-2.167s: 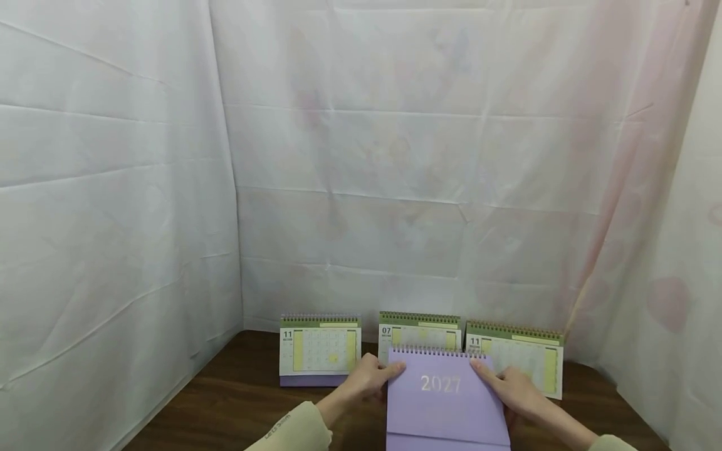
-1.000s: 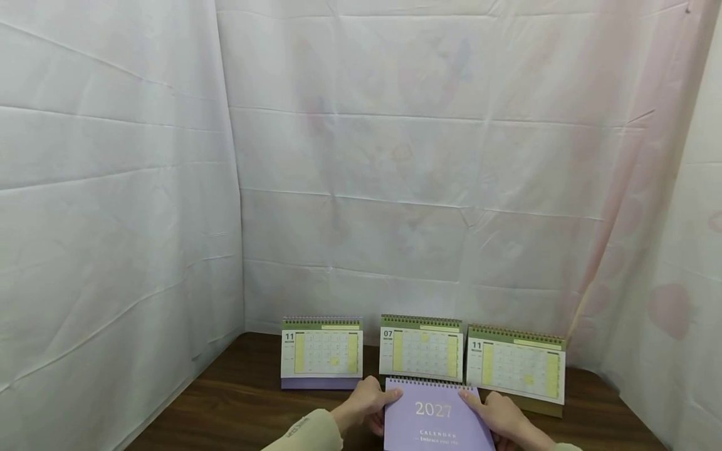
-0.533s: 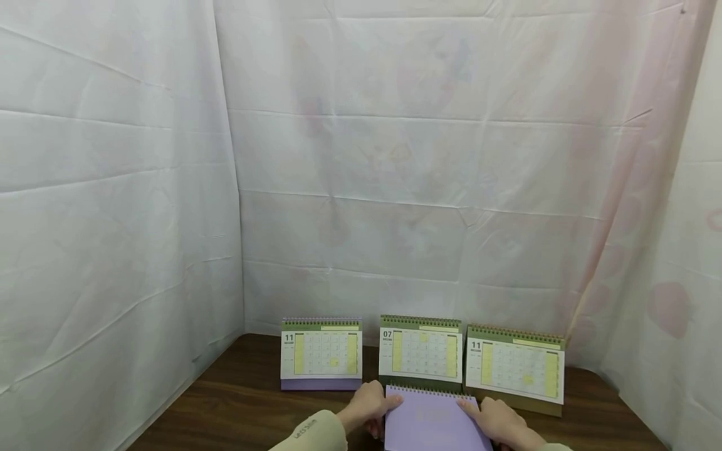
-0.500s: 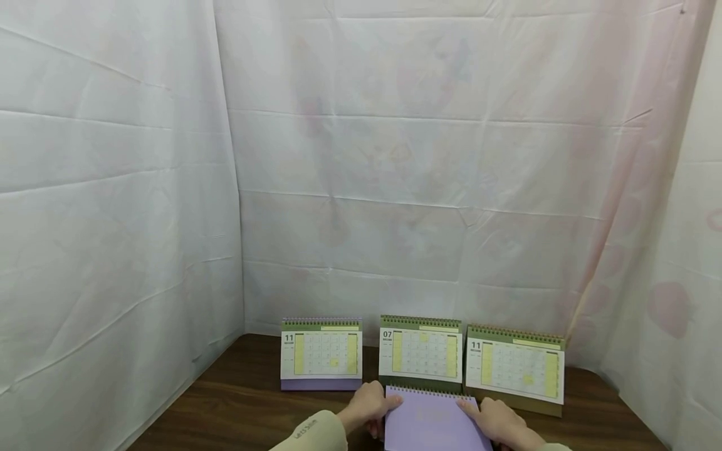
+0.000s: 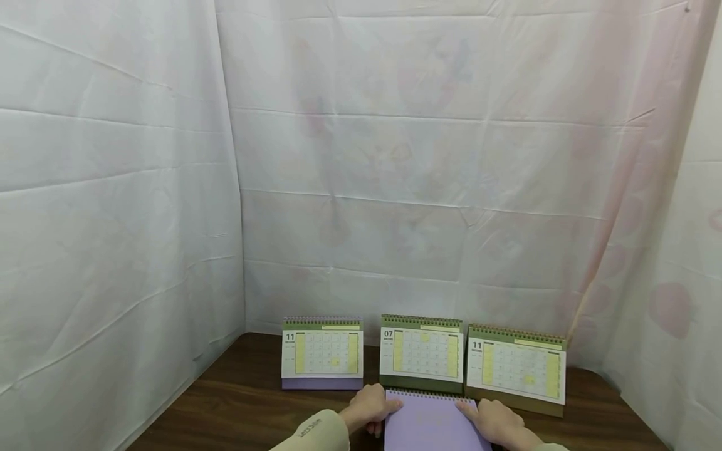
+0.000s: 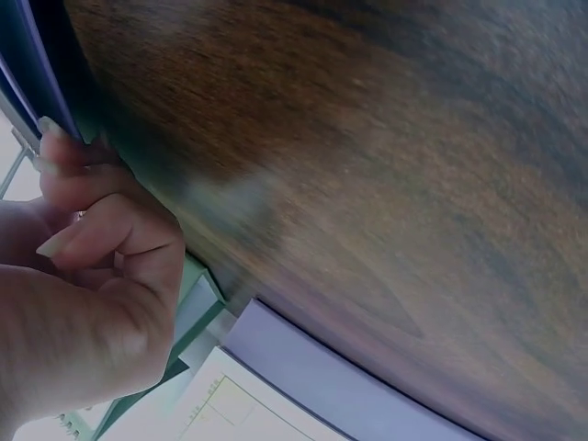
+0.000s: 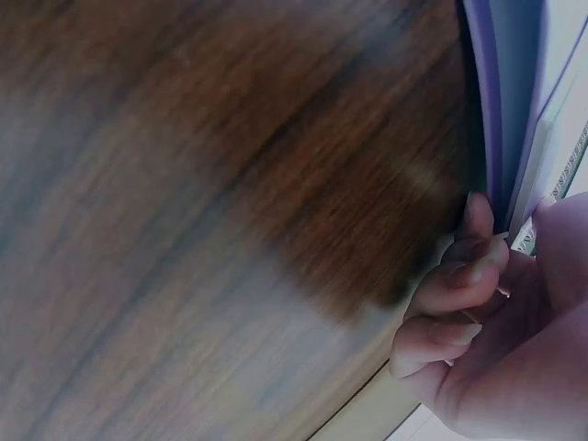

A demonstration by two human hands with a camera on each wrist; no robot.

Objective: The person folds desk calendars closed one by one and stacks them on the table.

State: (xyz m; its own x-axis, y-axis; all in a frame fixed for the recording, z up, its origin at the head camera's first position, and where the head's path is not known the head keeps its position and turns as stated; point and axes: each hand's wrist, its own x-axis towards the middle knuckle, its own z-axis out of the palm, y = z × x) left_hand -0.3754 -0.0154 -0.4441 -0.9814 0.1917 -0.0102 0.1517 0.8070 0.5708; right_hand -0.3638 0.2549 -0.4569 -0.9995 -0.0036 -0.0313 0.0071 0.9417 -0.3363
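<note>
One purple calendar (image 5: 431,423) is gripped at its sides by left hand (image 5: 370,406) and right hand (image 5: 497,422), three month-page calendars (image 5: 422,354) ranged beyond.

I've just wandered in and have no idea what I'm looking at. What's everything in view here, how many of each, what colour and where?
left calendar: one, white page, green top, lilac base, standing at left
middle calendar: one, white page, green top, dark green base, standing at centre
right calendar: one, white page, green top, tan base, standing at right
held calendar: one, purple, in front of the middle calendar
table: one, dark brown, under the standing calendars
cloth: number of sheets unclear, whitish with faint pink patches, behind and at both sides
sleeves: two, pale cream, bottom edge
left hand: one, bare, pinching the held calendar's left edge
right hand: one, bare, pinching its right edge
</note>
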